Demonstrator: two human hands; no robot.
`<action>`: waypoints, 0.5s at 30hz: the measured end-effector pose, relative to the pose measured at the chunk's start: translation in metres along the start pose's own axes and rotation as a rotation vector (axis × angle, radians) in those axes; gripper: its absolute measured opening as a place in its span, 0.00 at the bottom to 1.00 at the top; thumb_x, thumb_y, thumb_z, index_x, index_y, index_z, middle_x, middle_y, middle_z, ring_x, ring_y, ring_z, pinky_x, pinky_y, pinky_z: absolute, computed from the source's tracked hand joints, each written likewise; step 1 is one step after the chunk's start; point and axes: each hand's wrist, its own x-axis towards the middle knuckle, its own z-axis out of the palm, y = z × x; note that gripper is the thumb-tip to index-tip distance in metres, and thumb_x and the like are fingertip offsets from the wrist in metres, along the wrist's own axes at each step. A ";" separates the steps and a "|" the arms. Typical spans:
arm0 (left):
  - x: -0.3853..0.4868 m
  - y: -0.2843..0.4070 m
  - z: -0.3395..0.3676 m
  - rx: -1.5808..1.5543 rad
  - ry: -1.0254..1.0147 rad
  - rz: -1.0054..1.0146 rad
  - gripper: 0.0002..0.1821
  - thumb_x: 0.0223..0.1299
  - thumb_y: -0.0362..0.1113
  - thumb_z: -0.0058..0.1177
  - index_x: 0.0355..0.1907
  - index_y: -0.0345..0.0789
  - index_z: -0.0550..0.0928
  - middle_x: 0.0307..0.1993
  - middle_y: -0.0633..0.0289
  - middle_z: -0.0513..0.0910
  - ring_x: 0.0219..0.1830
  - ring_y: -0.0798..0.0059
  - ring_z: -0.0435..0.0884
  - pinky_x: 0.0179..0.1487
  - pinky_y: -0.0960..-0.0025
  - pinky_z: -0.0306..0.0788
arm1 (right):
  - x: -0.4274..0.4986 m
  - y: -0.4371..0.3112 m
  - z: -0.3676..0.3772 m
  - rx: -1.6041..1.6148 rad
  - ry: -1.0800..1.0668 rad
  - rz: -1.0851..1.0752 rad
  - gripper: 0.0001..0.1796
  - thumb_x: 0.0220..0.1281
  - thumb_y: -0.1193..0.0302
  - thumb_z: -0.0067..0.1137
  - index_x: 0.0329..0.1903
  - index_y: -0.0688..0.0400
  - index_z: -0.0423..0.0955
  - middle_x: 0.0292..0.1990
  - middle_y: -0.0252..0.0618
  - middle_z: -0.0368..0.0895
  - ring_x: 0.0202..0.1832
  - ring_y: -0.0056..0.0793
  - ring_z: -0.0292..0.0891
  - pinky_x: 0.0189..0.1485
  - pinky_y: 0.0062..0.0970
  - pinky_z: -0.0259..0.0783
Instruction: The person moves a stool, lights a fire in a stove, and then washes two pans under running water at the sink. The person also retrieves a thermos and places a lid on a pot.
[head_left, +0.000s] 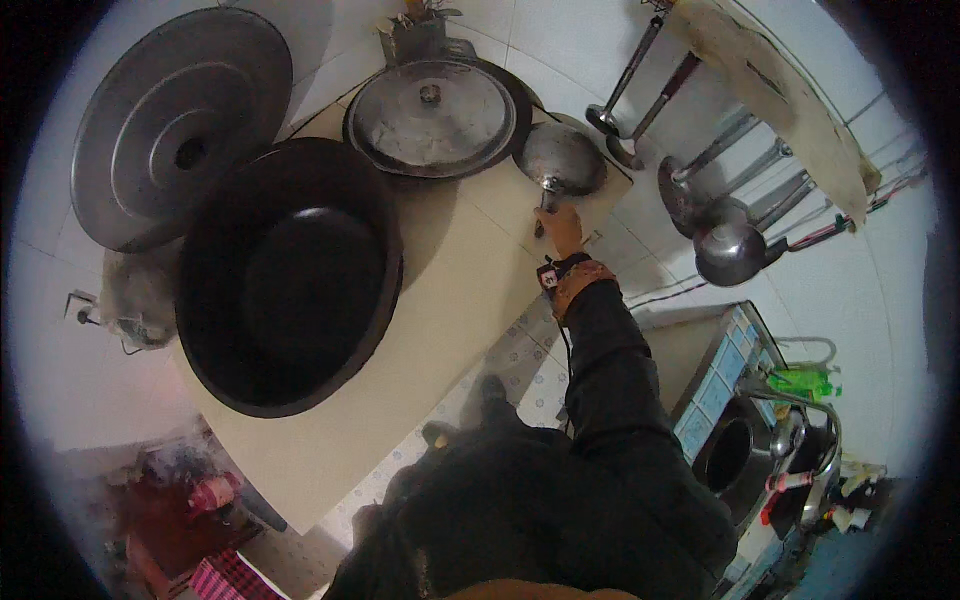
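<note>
My right hand (562, 225) grips the short handle of a round metal scoop (564, 154), whose domed underside faces up at the counter's far right corner. Close beside the scoop, a dark wok (517, 90) is covered by a domed metal lid (431, 120) with a small knob. A large dark basin (300, 300) stands on the beige counter (442, 330), and I see nothing inside it. Behind the basin a wide grey lid (127, 150) leans against the wall. My left hand is out of view.
Several metal ladles and strainers (731, 251) hang on the right wall. Below them is a blue-tiled sink edge (720, 375) with a curved faucet (825, 409). A wall socket (81, 307) with a plug is at left. A reddish-brown cabinet (169, 532) stands at lower left.
</note>
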 end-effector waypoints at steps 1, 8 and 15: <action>-0.001 0.013 -0.010 0.023 0.140 0.125 0.07 0.48 0.34 0.51 0.30 0.34 0.77 0.25 0.57 0.77 0.29 0.58 0.77 0.36 0.60 0.71 | 0.006 0.001 0.007 0.001 0.021 -0.013 0.22 0.43 0.56 0.61 0.26 0.64 0.72 0.26 0.51 0.75 0.28 0.44 0.72 0.30 0.39 0.69; 0.025 0.105 -0.116 -1.127 0.100 -0.442 0.11 0.54 0.37 0.52 0.32 0.30 0.76 0.26 0.61 0.79 0.27 0.77 0.78 0.28 0.75 0.73 | 0.020 0.004 -0.010 0.873 -0.420 0.409 0.11 0.51 0.66 0.58 0.26 0.62 0.71 0.22 0.40 0.75 0.20 0.30 0.71 0.24 0.30 0.69; 0.074 0.145 -0.162 -1.286 0.115 -0.161 0.13 0.56 0.39 0.51 0.33 0.29 0.76 0.24 0.60 0.78 0.24 0.78 0.75 0.29 0.76 0.70 | -0.047 0.012 -0.089 1.290 -0.563 0.242 0.08 0.53 0.65 0.55 0.28 0.54 0.68 0.18 0.28 0.64 0.17 0.18 0.60 0.20 0.23 0.61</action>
